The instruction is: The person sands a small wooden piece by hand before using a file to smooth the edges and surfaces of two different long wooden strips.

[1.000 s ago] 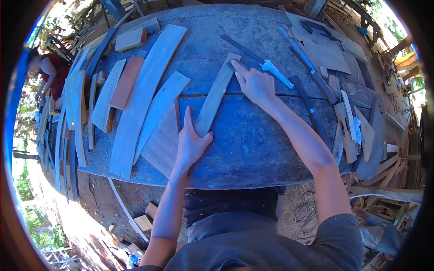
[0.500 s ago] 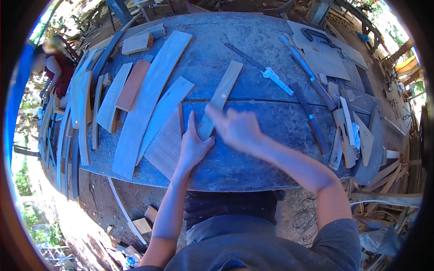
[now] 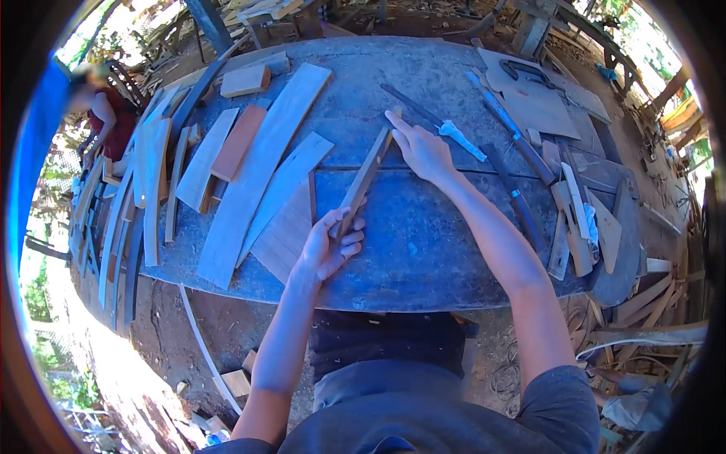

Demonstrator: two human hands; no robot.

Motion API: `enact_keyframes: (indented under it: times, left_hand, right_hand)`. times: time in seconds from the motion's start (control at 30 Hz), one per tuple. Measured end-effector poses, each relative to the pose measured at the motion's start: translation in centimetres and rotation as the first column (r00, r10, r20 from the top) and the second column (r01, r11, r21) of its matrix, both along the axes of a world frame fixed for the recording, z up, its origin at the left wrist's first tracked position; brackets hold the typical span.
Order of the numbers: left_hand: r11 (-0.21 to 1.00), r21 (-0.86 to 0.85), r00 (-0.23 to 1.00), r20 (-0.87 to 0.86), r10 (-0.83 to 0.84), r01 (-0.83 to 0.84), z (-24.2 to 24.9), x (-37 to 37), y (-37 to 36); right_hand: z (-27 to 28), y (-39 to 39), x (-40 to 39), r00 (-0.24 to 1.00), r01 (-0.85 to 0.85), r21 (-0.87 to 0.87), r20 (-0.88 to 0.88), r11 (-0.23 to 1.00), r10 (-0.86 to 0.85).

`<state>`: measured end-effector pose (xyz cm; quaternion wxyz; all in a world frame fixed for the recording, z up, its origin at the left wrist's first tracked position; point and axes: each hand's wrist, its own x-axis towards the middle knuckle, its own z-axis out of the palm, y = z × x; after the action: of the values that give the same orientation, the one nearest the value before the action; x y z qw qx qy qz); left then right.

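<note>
A worn blue workbench [image 3: 423,250] stands outdoors over bare dirt littered with offcuts. At its near edge the left hand [image 3: 329,250] curls around the lower end of a narrow wooden strip [image 3: 364,175], which stands tilted on its edge; the right hand [image 3: 422,150] grips its far end. Left of it lie loose planks [image 3: 261,163]; on the right, long tools [image 3: 514,140] and scraps. Beyond the bench a person in red [image 3: 110,125] sits among timber. Half a second ago the strip lay flat under the left palm, and the right hand was blurred above the bench.
</note>
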<state>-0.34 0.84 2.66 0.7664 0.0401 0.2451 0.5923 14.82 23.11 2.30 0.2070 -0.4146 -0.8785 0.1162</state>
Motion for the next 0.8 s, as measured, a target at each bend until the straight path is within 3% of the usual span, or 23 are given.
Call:
enact_keyframes:
  times: [0.03,0.07,0.1,0.13,0.2,0.23,0.3,0.33,0.4,0.47,0.57,0.63,0.67,0.73,0.77,0.8]
  left_hand:
    - [0.997,-0.071,0.944,-0.33,-0.014,-0.01,1.3,0.4,0.1]
    - [0.989,-0.138,0.784,-0.62,-0.045,-0.052,2.0,0.8,0.2]
    - [0.998,0.048,0.258,-0.964,0.056,-0.035,1.8,1.4,-0.6]
    - [0.998,0.044,0.26,-0.964,0.055,-0.05,1.4,1.5,-0.8]
    - [0.945,0.318,-0.298,-0.912,0.283,-0.074,0.4,1.0,-0.6]
    - [0.944,0.319,-0.302,-0.911,0.281,-0.083,0.0,0.9,-0.5]
    - [0.934,0.345,-0.595,-0.771,0.226,-0.091,-1.0,1.5,-0.4]
    - [0.936,0.339,-0.582,-0.782,0.222,-0.098,-1.3,1.8,-0.3]
    - [0.88,0.47,-0.767,-0.587,0.26,-0.061,-1.7,2.2,0.2]
    - [0.89,0.445,-0.715,-0.654,0.248,-0.098,-1.8,2.0,0.6]
    - [0.907,0.396,-0.675,-0.709,0.203,-0.142,-1.7,2.0,0.2]
    - [0.916,0.376,-0.675,-0.712,0.192,-0.137,-1.6,1.9,0.3]
    - [0.917,0.377,-0.677,-0.71,0.193,-0.134,-1.6,1.9,0.3]
    - [0.921,0.365,-0.668,-0.72,0.188,-0.134,-1.7,2.1,0.1]
    - [0.925,0.359,-0.669,-0.72,0.186,-0.129,-1.7,2.1,0.1]
    - [0.923,0.362,-0.673,-0.716,0.187,-0.128,-1.7,2.1,0.2]
  right_hand:
    - [0.1,0.0,-0.4,1.0,0.008,0.064,-0.006,0.998,-0.008]
    - [0.2,0.1,-0.8,1.0,0.001,0.067,-0.006,0.998,-0.001]
    - [0.3,-0.1,-1.3,1.0,0.013,0.087,0.017,0.996,-0.015]
    - [0.4,-0.4,-1.7,0.999,0.022,0.106,0.036,0.994,-0.026]
    - [0.8,-0.4,-1.9,0.999,-0.015,0.099,0.051,0.995,0.01]
    - [0.9,-0.3,-1.9,0.997,-0.034,0.093,0.069,0.995,0.028]
    - [0.6,-0.5,-1.4,0.998,-0.019,0.118,0.068,0.993,0.011]
    - [0.5,-0.6,-1.0,0.998,0.007,0.147,0.062,0.989,-0.016]
    - [0.1,-1.4,-0.3,0.997,0.048,0.152,0.059,0.987,-0.057]
    - [-0.5,-3.2,0.0,0.994,0.082,0.16,0.052,0.984,-0.091]
    - [-1.1,-8.4,-0.1,0.998,-0.066,0.291,0.025,0.955,0.061]
    - [0.3,-11.4,0.7,0.957,-0.289,0.089,0.034,0.953,0.287]
    - [0.1,-10.6,0.8,0.958,-0.287,0.082,0.04,0.954,0.285]
    - [-0.1,-7.1,0.7,0.957,-0.289,0.302,0.11,0.908,0.268]
    - [1.3,-5.4,0.2,0.986,-0.146,0.241,0.118,0.959,0.12]
    - [1.1,-4.5,0.0,0.984,-0.154,0.242,0.124,0.958,0.126]
